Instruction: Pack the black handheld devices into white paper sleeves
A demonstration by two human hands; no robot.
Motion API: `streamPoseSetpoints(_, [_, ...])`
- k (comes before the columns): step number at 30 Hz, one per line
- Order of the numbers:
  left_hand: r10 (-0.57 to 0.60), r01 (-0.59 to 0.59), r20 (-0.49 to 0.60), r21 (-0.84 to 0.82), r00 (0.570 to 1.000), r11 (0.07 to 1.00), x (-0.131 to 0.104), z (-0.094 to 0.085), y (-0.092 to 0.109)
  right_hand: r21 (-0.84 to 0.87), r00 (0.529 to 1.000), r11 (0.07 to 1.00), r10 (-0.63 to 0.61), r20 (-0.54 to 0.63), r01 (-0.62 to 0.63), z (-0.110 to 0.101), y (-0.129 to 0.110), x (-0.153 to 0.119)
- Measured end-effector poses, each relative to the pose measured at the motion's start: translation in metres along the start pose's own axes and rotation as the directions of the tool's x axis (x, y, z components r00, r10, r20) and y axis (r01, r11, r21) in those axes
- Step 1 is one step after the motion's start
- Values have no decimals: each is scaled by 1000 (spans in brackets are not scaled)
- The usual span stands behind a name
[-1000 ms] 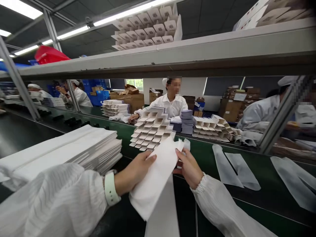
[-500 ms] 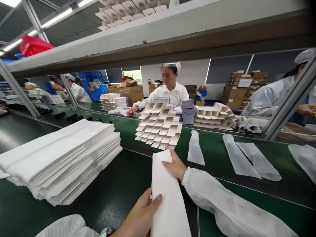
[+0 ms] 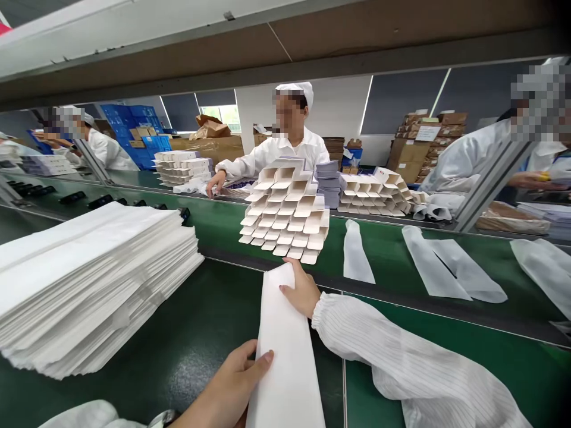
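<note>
Folded white sheet (image 3: 285, 351) stretches from the bottom centre of the frame up toward the middle, over the bench; whether it touches the surface cannot be told. Largest, a long shelf (image 3: 200, 50) spans the top of the frame. Dark green bench (image 3: 191, 333) fills the lower part, with a green strip (image 3: 388, 252) along its far side. At upper centre is a co-worker (image 3: 263, 153) in a white coat and cap. A thick stack of white sheets (image 3: 89, 279) lies at left. Just beyond the folded sheet's far end, mid-frame, rises a stepped pile of open cartons (image 3: 285, 217). Translucent sleeves (image 3: 358, 255) lie on the strip at right. The right hand (image 3: 301, 291) grasps the sheet's far end; the left hand (image 3: 236, 374) grips its left edge, lower in the frame, thumb on top. Smallest, black pieces (image 3: 100, 201) line the strip at left.
</note>
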State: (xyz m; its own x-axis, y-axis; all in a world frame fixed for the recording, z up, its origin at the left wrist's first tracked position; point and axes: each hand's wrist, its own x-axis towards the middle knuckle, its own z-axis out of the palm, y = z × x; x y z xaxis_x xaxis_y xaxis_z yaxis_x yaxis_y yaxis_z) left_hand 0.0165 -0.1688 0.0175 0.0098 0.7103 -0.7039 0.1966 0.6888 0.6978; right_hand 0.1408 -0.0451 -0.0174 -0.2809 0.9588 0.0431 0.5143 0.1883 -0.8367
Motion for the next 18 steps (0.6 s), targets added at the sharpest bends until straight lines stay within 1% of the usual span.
streamPoseSetpoints(1, [3, -4, 20, 30, 1000, 1000, 3, -4, -4, -37, 1000, 999, -12, -12, 12, 1, -1, -2])
streamPoseSetpoints(3, [55, -58, 27, 126, 998, 990, 7, -13, -10, -100, 998, 993, -61, -27, 58, 3, -1, -4])
streamPoseSetpoints(5, [148, -144, 6, 260, 989, 955, 8, -22, -12, -135, 990, 982, -136, -46, 128, 4, 0, -7])
streamPoseSetpoints(6, [225, -206, -19, 326, 974, 922, 9, -26, -11, -152, 983, 975, -171, -64, 159, 5, 1, -8])
streamPoseSetpoints(7, [324, -283, -45, 385, 945, 879, 10, -30, -8, -171, 975, 968, -200, -96, 182, 4, 1, -9])
streamPoseSetpoints(8, [432, -363, -75, 426, 899, 829, 12, -32, -3, -190, 965, 961, -226, -131, 199, 4, 2, -11])
streamPoseSetpoints(9, [530, -435, -111, 443, 841, 784, 15, -32, 2, -197, 956, 958, -241, -166, 207, 3, 3, -13])
streamPoseSetpoints(10, [603, -496, -146, 437, 784, 750, 20, -32, 7, -184, 952, 962, -237, -195, 202, 2, 4, -16])
streamPoseSetpoints(11, [640, -536, -185, 402, 746, 742, 27, -29, 12, -146, 955, 973, -207, -210, 179, 1, 6, -18])
streamPoseSetpoints(12, [641, -556, -209, 348, 738, 754, 37, -26, 15, -86, 965, 987, -152, -214, 136, 1, 7, -20])
streamPoseSetpoints(14, [617, -573, -202, 238, 761, 784, 60, -18, 20, 46, 981, 999, -8, -193, 17, 6, 10, -24])
streamPoseSetpoints(15, [614, -582, -199, 200, 764, 789, 72, -14, 22, 96, 981, 995, 52, -189, -34, 10, 12, -24])
streamPoseSetpoints(16, [628, -602, -194, 177, 754, 778, 85, -11, 23, 127, 976, 990, 85, -199, -61, 17, 14, -24])
streamPoseSetpoints(18, [644, -624, -219, 162, 733, 765, 105, -8, 24, 138, 965, 989, 89, -245, -56, 32, 21, -20])
